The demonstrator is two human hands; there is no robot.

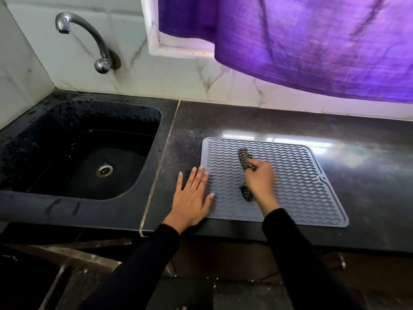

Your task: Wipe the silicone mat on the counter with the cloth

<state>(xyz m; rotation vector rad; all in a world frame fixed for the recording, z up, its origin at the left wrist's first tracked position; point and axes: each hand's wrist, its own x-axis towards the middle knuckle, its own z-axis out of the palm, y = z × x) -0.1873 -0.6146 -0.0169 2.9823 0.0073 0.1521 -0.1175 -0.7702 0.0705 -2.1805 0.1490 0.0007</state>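
Mat (297, 182): grey silicone, wavy ridges, lying flat on the dark bench (368, 175), right of the sink (44, 135); its near edge sits close to the bench's front lip.

Cloth (244, 161): dark, patterned, rolled or bunched into a strip. One end shows on the far side of our right hand (260, 182), the other on its near side. It rests on the mat's middle-left ridges.

Right-hand grip: fingers curled tight round the cloth, clamped on it, knuckles up.

Left hand (192, 195): fingers straight and spread, holding nothing, palm down across the mat's left edge, partly on the bench.

Step in hand, as we judge it: wiping strokes over the ridged face, with only a small part of it under the cloth just now.

Handling notes:
- We would keep the left palm pressing; a thin mat is likely to slide or buckle under a sideways rub.
- We would run the cloth along the waves, so it gets into the grooves.
- A bunched cloth covers little; opening it flatter would help.
- The right half and far corners look unreached, and we would move the bracing hand to wipe under it.
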